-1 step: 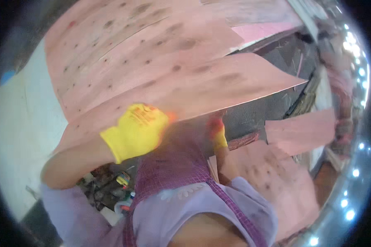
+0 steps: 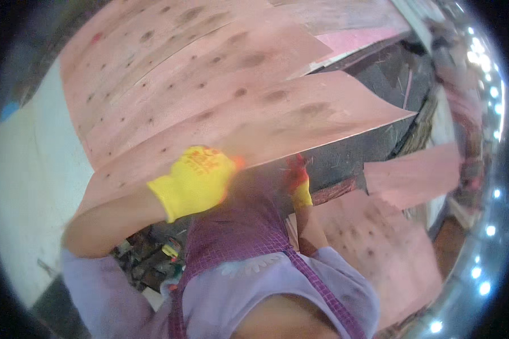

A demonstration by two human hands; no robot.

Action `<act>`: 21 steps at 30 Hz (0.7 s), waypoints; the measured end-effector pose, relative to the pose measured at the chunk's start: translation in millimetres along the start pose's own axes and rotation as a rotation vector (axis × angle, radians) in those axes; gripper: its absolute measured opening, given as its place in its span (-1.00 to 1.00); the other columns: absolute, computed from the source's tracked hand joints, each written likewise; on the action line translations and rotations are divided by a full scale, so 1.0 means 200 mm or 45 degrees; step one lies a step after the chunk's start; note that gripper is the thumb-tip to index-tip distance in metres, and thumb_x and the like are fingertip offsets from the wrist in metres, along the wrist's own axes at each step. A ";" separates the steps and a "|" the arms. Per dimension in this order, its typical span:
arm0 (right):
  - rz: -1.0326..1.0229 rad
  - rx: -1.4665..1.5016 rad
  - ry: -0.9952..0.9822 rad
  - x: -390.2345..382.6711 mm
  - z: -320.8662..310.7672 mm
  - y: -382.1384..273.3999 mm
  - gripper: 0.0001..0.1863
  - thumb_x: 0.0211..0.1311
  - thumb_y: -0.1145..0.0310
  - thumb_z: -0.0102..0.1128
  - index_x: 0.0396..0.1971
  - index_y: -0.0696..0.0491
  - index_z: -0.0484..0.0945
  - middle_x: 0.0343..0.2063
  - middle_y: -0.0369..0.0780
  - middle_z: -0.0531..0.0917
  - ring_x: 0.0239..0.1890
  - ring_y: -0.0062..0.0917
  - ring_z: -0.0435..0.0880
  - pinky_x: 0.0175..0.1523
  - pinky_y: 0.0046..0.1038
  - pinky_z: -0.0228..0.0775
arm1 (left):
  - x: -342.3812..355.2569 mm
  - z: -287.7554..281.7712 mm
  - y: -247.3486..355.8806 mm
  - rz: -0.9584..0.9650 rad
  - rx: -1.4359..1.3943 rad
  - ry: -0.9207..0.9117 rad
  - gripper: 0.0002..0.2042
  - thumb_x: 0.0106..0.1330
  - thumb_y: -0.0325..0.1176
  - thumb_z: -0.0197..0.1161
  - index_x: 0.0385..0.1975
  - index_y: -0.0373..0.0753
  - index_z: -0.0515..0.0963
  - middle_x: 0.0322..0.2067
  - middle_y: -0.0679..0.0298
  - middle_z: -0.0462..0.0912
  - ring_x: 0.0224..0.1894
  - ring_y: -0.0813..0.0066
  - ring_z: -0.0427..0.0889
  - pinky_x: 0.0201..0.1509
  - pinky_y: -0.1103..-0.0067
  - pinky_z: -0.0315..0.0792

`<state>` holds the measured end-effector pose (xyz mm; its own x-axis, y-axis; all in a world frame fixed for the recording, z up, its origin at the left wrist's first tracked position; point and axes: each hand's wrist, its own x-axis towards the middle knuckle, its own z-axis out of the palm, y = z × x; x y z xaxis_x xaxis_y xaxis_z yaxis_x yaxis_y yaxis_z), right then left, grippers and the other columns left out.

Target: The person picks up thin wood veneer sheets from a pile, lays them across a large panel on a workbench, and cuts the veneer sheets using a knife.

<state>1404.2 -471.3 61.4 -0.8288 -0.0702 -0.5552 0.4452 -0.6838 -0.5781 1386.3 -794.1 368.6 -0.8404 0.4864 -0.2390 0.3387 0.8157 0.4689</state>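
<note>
A large pinkish wood veneer sheet [image 2: 333,113] with dark knots lies in front of me, on top of similar sheets. My left hand [image 2: 201,178], in a yellow glove with an orange-red palm side, is closed at its near edge; the fingertips are partly hidden. My right hand [image 2: 297,176], in a red-palmed glove with a yellow cuff, meets the same edge farther right. Its fingers look curled at the edge, though they are dark and blurred. Below both hands hangs my purple checked apron [image 2: 237,226].
Other spotted veneer sheets [image 2: 152,73] spread across the far left. A pale white board [image 2: 28,169] stands at the left. A smaller veneer piece [image 2: 415,176] and another sheet [image 2: 373,243] lie at the right. Dark scraps [image 2: 147,260] lie beside my left arm.
My left hand has shifted slightly right and down. The sheet's right corner has moved slightly left and down. The right hand stays near the same edge.
</note>
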 end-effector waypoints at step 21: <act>-0.655 -0.703 -0.006 0.00 -0.29 -0.41 -0.65 0.21 0.17 -0.03 -0.26 0.17 0.50 -0.35 -0.19 0.57 -0.19 -0.44 0.50 -0.01 -0.38 0.28 | 0.19 1.22 0.40 -0.064 -0.113 0.290 -0.87 0.03 -0.39 -0.02 -0.50 -0.23 0.47 -0.57 0.03 0.53 -0.46 0.07 0.53 -0.36 0.27 0.35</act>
<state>1388.0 -373.3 73.1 -0.9790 0.1553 -0.1320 0.1056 -0.1678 -0.9802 1484.3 -634.2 190.2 -0.9325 0.3542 -0.0710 0.2637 0.8017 0.5363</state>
